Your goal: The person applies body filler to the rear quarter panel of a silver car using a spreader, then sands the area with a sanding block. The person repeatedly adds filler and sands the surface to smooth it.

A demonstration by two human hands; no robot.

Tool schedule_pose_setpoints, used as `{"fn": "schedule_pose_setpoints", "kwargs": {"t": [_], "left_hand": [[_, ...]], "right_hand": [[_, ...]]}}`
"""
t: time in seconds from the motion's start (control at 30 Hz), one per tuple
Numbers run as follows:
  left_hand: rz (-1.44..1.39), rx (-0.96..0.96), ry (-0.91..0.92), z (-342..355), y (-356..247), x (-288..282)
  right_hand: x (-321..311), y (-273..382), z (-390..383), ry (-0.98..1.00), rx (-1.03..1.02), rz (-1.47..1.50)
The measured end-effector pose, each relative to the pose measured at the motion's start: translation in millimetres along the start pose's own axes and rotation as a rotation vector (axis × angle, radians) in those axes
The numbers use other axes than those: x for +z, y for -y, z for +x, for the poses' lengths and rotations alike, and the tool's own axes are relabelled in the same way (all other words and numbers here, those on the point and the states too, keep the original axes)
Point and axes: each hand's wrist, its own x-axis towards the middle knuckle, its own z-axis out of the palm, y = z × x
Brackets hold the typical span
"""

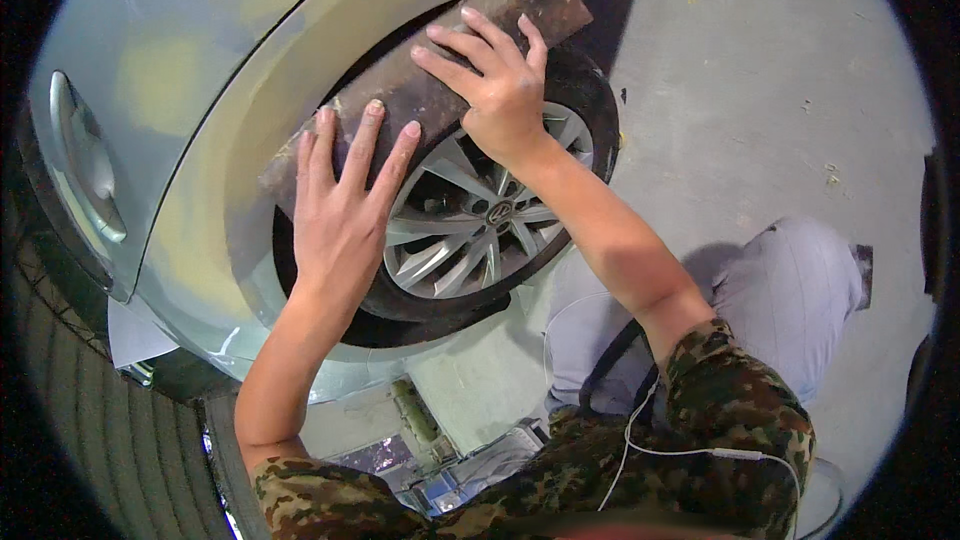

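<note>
A pale car with yellowish patches curves before you, and the wheel sits inside its arch. The long, worn brown board lies aslant along the arch's edge, partly covering the wheel. Expect it to be stiff, fairly light and hardly fragile, perhaps slick where dusty; taking its long edges near both ends should steady it. Your right hand and left hand spread over it, unclenched; thumbs hidden, so I cannot tell whether either grasps it.
</note>
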Motion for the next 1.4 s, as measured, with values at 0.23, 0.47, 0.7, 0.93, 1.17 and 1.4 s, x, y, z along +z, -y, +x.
{"fn": "schedule_pose_setpoints", "kwargs": {"t": [0.23, 0.47, 0.7, 0.93, 1.17, 1.4], "left_hand": [[-0.145, 0.021, -0.058, -25.8, -17.4, -23.7], [-0.288, -0.097, -0.157, -46.8, -43.0, -46.2], [-0.621, -0.181, -0.342, -47.9, -56.4, -45.4], [-1.544, -1.273, -0.817, -46.9, -118.4, -12.5], [-2.407, -0.865, -1.244, -59.0, -138.8, -7.8], [-2.516, -0.667, -1.137, -92.4, -166.3, 2.3]], "right_hand": [[-60.1, 29.5, -13.4, 0.146, 0.034, -0.094], [-121.5, 66.0, 21.3, 0.358, -0.146, -0.23], [-208.1, 111.0, 68.4, 0.413, -0.515, -0.323], [-516.5, -40.6, 48.1, -0.002, 0.172, -0.782], [-596.8, -145.1, -100.0, 0.492, 0.959, -1.213], [-597.1, -153.8, -145.6, 0.402, 1.116, -1.371]]}}
